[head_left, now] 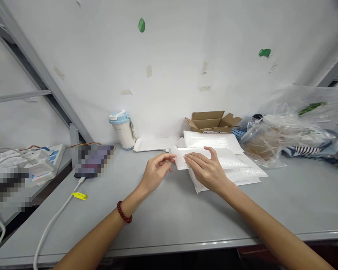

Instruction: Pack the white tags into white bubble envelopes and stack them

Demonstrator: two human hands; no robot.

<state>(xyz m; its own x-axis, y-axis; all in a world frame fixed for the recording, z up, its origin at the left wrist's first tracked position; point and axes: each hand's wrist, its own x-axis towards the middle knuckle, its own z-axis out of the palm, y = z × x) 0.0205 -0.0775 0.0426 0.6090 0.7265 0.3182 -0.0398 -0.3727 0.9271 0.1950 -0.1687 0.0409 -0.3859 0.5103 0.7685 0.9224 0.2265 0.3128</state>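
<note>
A stack of white bubble mailers (236, 167) lies on the grey table (169, 213) in front of me. My left hand (154, 173), with a red bead bracelet at the wrist, pinches the left edge of the top white bubble mailer (197, 155). My right hand (207, 168) lies on the same mailer with fingers stretched flat, pressing it down.
A blue-and-white bottle (123, 129) and an open cardboard box (211, 120) stand by the wall. Clear plastic bags (287, 137) with goods fill the right side. A phone (92, 160) with a white cable (56, 219) lies at the left, beside a tray of clutter (25, 163).
</note>
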